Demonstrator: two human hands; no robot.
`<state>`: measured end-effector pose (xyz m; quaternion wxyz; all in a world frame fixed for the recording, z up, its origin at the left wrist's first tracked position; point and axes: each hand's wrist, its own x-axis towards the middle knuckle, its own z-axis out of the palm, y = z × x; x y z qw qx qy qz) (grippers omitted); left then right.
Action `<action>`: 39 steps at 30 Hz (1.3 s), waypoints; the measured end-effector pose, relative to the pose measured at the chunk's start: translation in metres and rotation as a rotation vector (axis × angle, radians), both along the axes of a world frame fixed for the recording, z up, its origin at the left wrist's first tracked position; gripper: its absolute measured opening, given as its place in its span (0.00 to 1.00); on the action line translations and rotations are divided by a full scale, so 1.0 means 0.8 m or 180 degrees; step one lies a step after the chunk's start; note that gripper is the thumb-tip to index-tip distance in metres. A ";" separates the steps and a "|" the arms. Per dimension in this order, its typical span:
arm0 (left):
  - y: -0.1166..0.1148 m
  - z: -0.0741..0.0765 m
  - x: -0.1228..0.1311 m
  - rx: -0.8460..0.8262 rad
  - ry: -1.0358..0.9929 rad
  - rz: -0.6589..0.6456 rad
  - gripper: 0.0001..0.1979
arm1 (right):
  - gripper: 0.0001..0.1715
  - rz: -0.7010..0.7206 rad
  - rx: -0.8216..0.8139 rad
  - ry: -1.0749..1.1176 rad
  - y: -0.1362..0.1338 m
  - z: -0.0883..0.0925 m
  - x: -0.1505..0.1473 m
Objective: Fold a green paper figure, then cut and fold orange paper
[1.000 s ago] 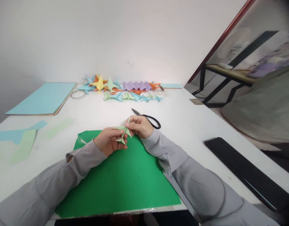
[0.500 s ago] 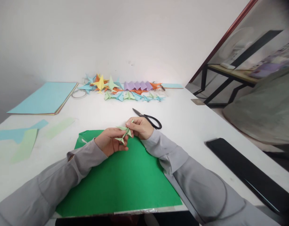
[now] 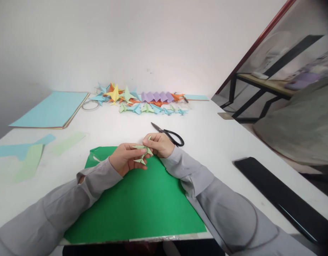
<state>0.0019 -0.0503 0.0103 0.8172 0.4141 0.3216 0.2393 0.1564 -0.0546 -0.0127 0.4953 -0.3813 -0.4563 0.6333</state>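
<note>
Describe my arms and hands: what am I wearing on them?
Both arms are in long, light grey sleeves of smooth fabric that run to the wrists. The left sleeve has a small opening near the cuff. The right sleeve shows a curved seam around the elbow. The left hand and right hand are bare: no gloves, rings or watch show.

Over the far edge of the work sheet (image 3: 137,202) I have the left hand (image 3: 125,160) and right hand (image 3: 158,145) together, both pinching a folded paper piece (image 3: 142,151). The scissors (image 3: 168,134) lie just behind the work sheet, the heap of folded figures (image 3: 142,101) well behind it, the paper scraps (image 3: 22,156) to its left, and 1 flat bar (image 3: 276,193) to its right.
</note>
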 end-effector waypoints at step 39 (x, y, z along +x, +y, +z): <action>0.019 0.003 0.000 -0.0345 0.0276 0.0569 0.07 | 0.05 -0.0832 0.3355 -0.2983 -0.031 0.016 -0.010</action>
